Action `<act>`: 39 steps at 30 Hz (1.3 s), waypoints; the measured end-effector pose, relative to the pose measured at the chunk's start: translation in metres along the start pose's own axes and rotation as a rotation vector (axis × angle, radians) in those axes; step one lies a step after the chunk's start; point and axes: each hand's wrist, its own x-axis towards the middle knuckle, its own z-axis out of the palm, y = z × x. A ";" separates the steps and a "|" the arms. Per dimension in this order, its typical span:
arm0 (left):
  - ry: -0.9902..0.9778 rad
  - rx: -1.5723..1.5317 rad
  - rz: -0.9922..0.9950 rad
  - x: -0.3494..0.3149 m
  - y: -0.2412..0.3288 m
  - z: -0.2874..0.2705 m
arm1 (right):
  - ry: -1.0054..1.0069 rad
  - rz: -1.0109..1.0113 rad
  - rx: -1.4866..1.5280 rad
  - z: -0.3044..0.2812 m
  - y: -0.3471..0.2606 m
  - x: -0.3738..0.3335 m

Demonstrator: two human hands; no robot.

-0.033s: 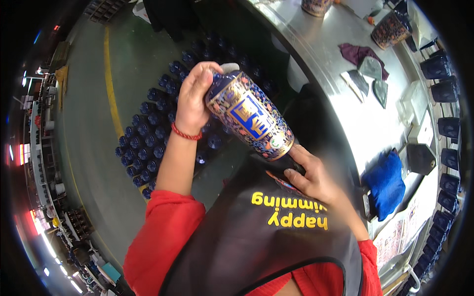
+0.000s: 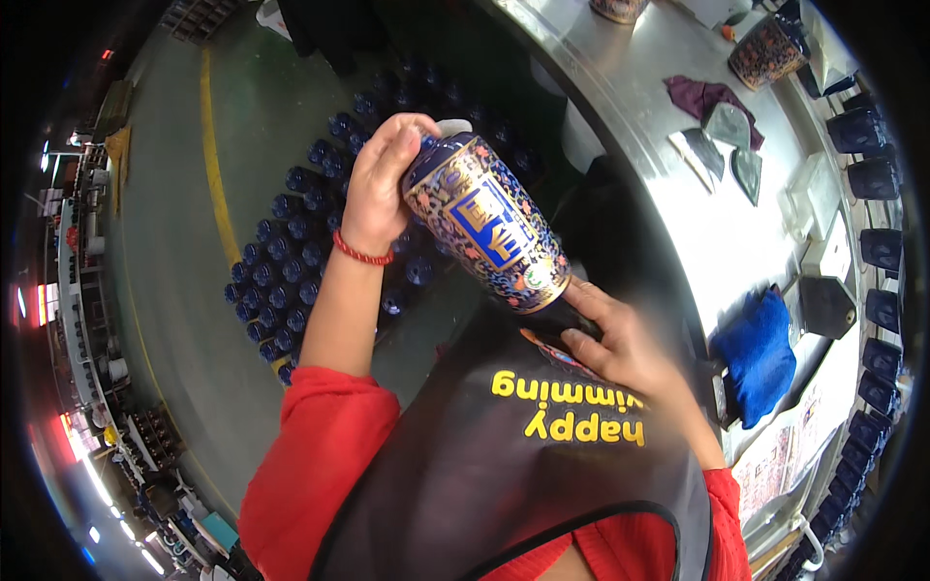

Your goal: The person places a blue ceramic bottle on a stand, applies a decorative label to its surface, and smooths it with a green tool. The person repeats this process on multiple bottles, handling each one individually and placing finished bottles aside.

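Observation:
A dark blue bottle (image 2: 489,223) with a gold and coral floral pattern and a blue, gold-framed panel is held tilted before my apron. My left hand (image 2: 386,184), with a red bracelet at the wrist, is closed around its plain blue upper end. A pale grey rounded piece (image 2: 453,127) pokes out beside those fingers; I cannot tell what it is. At the lower end, the fingers of my right hand (image 2: 612,334) press against the bottle's base, with the thumb apart. The far side of the bottle and some fingertips are hidden.
Rows of dark blue bottles (image 2: 291,271) stand on the floor to the left. On the metal table (image 2: 659,145) at right lie a purple cloth (image 2: 699,97), thin dark-edged pieces (image 2: 746,174), a blue cloth (image 2: 760,358) and another patterned bottle (image 2: 767,53). More blue bottles (image 2: 880,250) line the far right.
The bottle and my left hand have shifted very slightly up and left in the picture. Both hands keep their places on the bottle.

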 end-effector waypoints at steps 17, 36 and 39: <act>-0.215 0.231 -0.629 0.004 -0.095 0.025 | -0.103 -0.473 -0.292 -0.009 -0.031 0.041; -0.299 0.104 -0.625 0.005 -0.112 0.013 | 0.088 -0.445 -0.395 -0.004 0.005 0.034; -0.321 0.031 -0.654 0.003 -0.117 0.006 | -0.008 -0.338 -0.016 0.000 0.009 0.012</act>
